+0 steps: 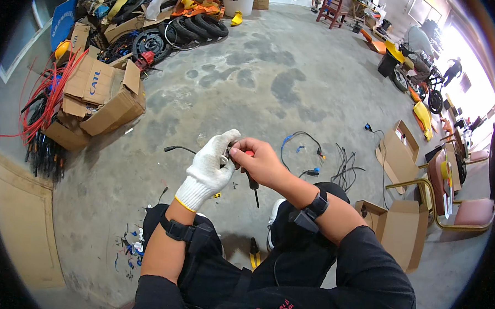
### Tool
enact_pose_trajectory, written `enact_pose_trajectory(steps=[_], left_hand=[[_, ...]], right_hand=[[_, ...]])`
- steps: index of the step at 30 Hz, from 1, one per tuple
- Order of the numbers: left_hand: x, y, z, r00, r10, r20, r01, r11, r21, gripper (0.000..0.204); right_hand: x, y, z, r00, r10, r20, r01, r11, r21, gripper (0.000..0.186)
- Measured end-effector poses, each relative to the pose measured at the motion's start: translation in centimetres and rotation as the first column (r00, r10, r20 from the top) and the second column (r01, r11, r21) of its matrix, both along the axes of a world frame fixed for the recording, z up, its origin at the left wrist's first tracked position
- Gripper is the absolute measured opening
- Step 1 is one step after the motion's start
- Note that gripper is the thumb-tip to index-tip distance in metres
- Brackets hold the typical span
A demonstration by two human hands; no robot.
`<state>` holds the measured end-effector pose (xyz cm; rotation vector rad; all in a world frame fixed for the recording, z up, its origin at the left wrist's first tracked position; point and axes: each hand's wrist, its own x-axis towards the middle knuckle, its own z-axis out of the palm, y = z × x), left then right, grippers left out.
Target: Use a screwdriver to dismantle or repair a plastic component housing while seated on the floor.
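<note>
In a white knitted glove, my left hand [207,168] is closed around a small silvery metal part [224,159], mostly hidden by the fingers. A black cable [181,148] with a thicker plug-like end sticks out to the left from behind that hand. My bare right hand [262,165] meets it at the fingertips, thumb and forefinger pinched against the metal part. Gripped in the right hand is a screwdriver [253,183] with a black and red handle, its dark shaft pointing down toward the floor, away from the part. Both hands are above the floor, in front of my knees.
A yellow-and-black hand tool [255,253] lies between my feet. Small connector scraps [128,249] are scattered at lower left. Loose cables [343,165] lie to the right, beside open cardboard boxes [399,230] and a chair [471,213]. A large carton [114,107] stands at left.
</note>
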<state>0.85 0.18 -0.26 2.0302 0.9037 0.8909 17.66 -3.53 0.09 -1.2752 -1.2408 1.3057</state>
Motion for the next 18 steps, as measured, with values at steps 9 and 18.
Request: enact_pose_trajectory(steps=[9, 18], left_hand=[[1.1, 0.8, -0.4, 0.983, -0.057, 0.174, 0.114, 0.935, -0.337, 0.055], [1.8, 1.3, -1.0, 0.999, 0.035, 0.004, -0.035, 0.999, -0.008, 0.056]], right_hand=[[1.1, -0.1, 0.1, 0.847, -0.186, 0.498, -0.048, 0.906, 0.421, 0.02], [1.4, 1.2, -0.4, 0.986, -0.035, 0.164, 0.022, 0.996, 0.083, 0.021]])
